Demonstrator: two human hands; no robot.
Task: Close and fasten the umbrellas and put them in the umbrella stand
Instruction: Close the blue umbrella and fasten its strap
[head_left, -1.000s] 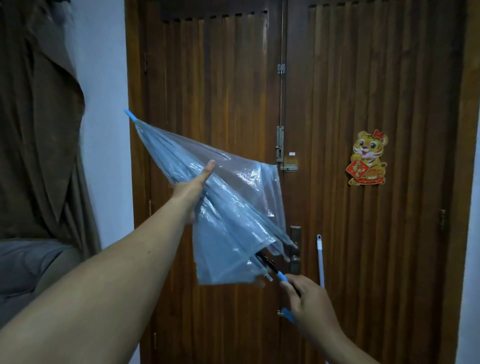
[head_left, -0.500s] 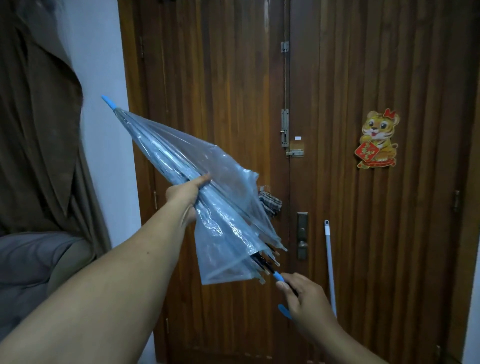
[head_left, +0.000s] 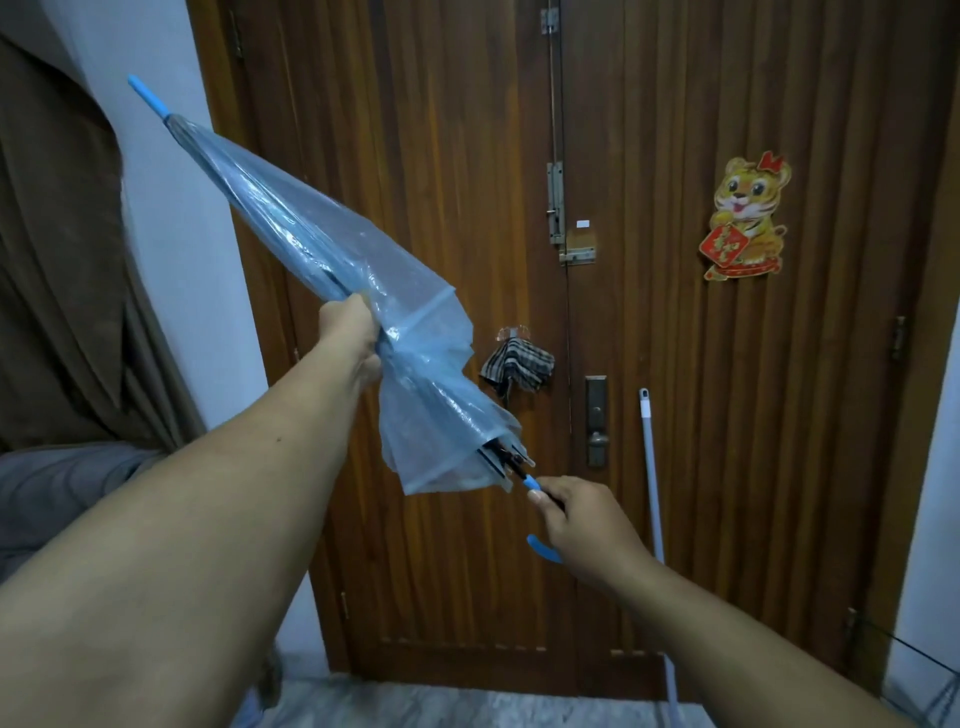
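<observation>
A clear blue plastic umbrella (head_left: 291, 208) is folded down and slants across the view, its blue tip up at the left and its curved blue handle (head_left: 543, 548) low at the right. My left hand (head_left: 350, 338) grips the bunched canopy around its middle; loose folds of plastic hang below the grip. My right hand (head_left: 582, 525) holds the handle just below the rib ends. A small checked folding umbrella (head_left: 517, 366) hangs from a hook on the door behind. No umbrella stand is in view.
A brown wooden double door (head_left: 675, 364) with bolts and a lock plate stands straight ahead. A long pale pole (head_left: 652, 478) leans against it at the right. A brown curtain (head_left: 57, 260) hangs at the left over grey fabric. Marbled floor shows below.
My left hand has gone from touching the canopy with straight fingers to gripping it, squeezing the plastic in. The view has tilted down, which brings the checked umbrella into sight.
</observation>
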